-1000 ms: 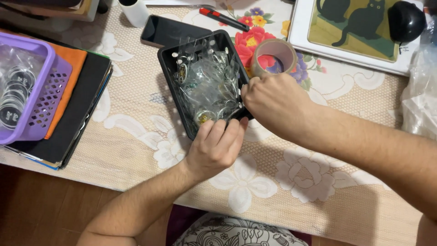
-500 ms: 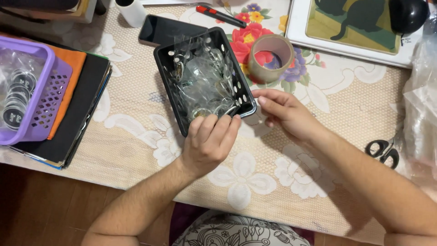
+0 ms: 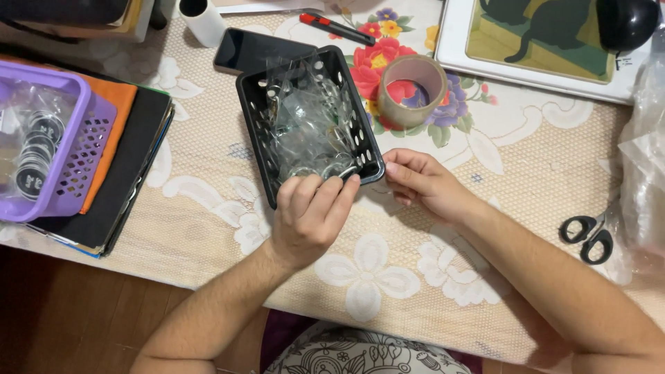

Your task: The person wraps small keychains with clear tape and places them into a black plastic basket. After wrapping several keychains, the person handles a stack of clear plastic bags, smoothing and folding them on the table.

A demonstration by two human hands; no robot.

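Observation:
A black plastic basket (image 3: 251, 118) full of clear plastic wrappers (image 3: 305, 125) sits on the flowered tablecloth. My left hand (image 3: 309, 215) curls over the basket's near edge, fingers closed on a small clear wrapper there. My right hand (image 3: 424, 183) rests on the cloth just right of the basket's near corner, its fingertips pinched together by the rim; whether they hold anything is not visible.
A brown tape roll (image 3: 414, 90) lies right of the basket. A phone (image 3: 253, 50) and a red pen (image 3: 337, 28) lie behind it. A purple basket (image 3: 83, 145) of round items sits left on folders. Scissors (image 3: 587, 234) lie at the right, near a framed picture (image 3: 540, 41).
My right hand has drawn back out of the basket to its near right corner. My left hand stays at the near edge. The view shifted, and the scissors came into sight.

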